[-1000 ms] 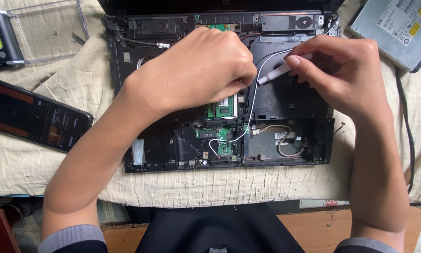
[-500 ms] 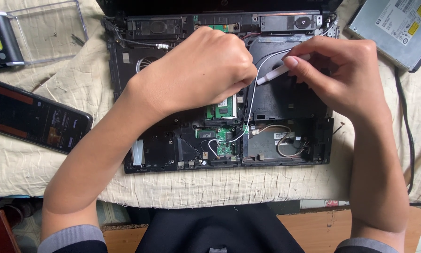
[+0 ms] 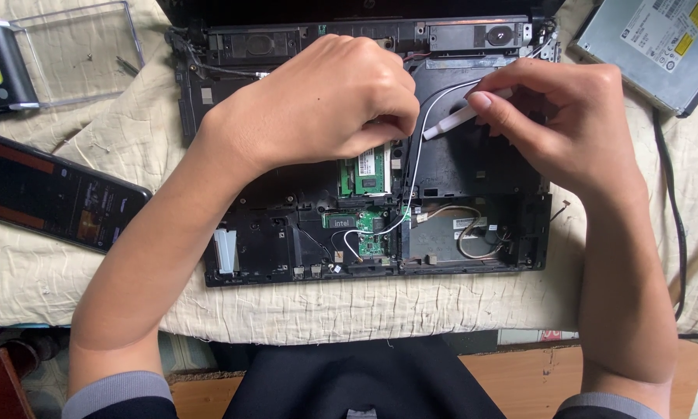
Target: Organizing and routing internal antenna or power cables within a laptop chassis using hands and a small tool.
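The single head-worn camera looks steeply down, close over the opened laptop [image 3: 364,217] on a cloth-covered table [image 3: 93,271].

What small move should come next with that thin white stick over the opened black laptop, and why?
Probably slide the thin white stick held by the right hand toward the green memory card, since the left hand already pinches at that card's edge and the stick's tip lies just beside it.

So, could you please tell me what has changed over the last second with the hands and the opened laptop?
Hardly anything. The left hand still rests over the middle of the opened laptop, fingertips down by the green memory module. The right hand still pinches the white tool, its tip near the white cable. The phone and optical drive lie as before.
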